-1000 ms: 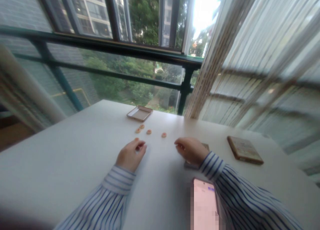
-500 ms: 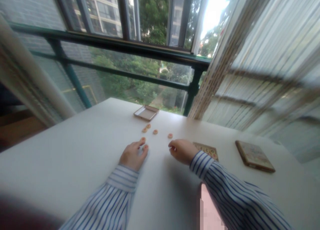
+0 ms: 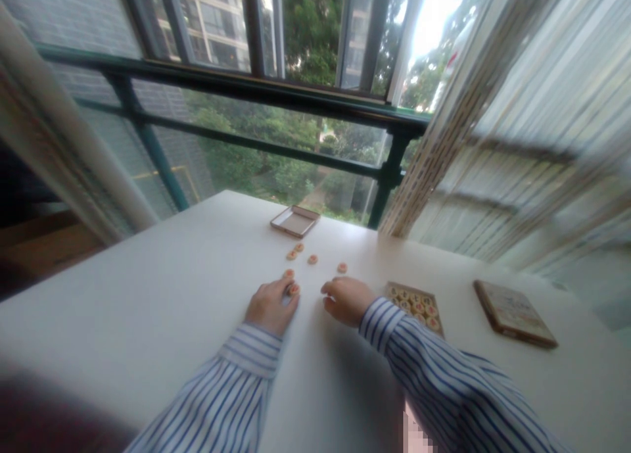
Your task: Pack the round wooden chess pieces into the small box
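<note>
My left hand (image 3: 269,307) is over the middle of the white table. Its thumb and forefinger close around a round wooden Chinese chess piece (image 3: 294,289) with a red mark. Another piece (image 3: 288,274) lies just beyond those fingertips. A short way to the right is my right hand (image 3: 348,300), its fingers curled and thumb and forefinger slightly apart; I see nothing between them. Past the hands lie more loose pieces, among them one (image 3: 313,259) in the middle and one (image 3: 342,267) farther right. A box (image 3: 393,286) filled with rows of pieces is partly hidden by my right sleeve.
A shallow open tray (image 3: 280,229) sits near the table's far edge. On the right lies a flat, brown-edged box or book (image 3: 515,313). Behind the table (image 3: 148,308) run a dark green railing (image 3: 246,134) and windows, with a string curtain (image 3: 532,144) at the right.
My right hand has moved left, closer to my left hand, uncovering more of the filled box. My left thumb and forefinger have closed on the near piece. The view has shifted slightly.
</note>
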Available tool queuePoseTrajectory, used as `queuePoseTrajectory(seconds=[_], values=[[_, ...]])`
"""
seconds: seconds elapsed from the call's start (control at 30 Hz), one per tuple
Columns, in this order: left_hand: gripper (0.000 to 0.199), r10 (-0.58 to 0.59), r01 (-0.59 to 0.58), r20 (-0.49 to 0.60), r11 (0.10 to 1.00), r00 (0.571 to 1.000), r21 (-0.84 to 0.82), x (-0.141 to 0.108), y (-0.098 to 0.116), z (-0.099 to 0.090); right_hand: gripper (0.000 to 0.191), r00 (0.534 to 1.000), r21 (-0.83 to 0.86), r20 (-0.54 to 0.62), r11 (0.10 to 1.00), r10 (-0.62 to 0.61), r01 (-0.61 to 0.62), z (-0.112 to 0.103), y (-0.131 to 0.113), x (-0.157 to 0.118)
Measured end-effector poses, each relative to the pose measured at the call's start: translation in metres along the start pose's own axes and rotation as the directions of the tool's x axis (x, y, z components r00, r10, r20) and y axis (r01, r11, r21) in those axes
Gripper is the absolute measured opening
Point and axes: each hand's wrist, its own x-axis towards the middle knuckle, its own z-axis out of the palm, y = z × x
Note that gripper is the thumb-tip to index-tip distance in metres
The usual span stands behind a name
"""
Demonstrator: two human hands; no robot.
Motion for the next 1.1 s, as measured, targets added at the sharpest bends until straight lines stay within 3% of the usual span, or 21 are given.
queuePoseTrajectory(seconds=[0.57, 1.1], values=[[0.024, 0.036, -0.037, -0.042, 0.999, 0.998, -0.004, -0.001, 0.0, 0.002, 0.032, 0.999, -0.007, 0.045, 1.0, 0.008, -0.008, -0.003, 0.0, -0.004], [0.025, 0.096, -0.098, -0.122, 0.995, 0.988, -0.007, -0.003, 0.009, 0.001, 0.033, 1.0, -0.025, -0.017, 0.999, 0.022, -0.023, -0.018, 0.004, -0.022]])
